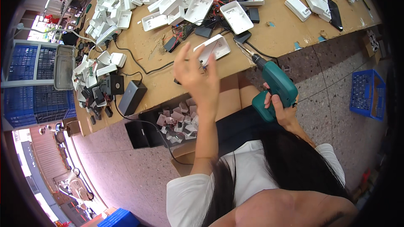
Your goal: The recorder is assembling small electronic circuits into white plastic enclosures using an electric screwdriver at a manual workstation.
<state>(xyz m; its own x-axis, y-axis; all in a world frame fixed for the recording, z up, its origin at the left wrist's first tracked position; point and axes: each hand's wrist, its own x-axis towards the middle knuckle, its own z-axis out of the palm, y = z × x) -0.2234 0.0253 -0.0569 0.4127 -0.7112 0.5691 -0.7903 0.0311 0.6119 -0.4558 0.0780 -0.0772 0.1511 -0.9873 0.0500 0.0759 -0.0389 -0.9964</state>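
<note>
My right hand is wrapped round the handle of a green power screwdriver. Its dark nose and thin bit point up and left, toward the table's front edge. Over that edge, my left hand is raised with fingers apart and nothing visible in its grasp. Just beyond those fingers lies an open white plastic shell, partly covered by them. A thin dark wire shows inside it. Another white shell lies farther back, among black boxes and loose wires.
White plastic shells are heaped along the back of the cardboard-covered table. A black adapter and cables lie at the left. Below stands a black bin holding small pieces. A blue crate sits on the floor at right.
</note>
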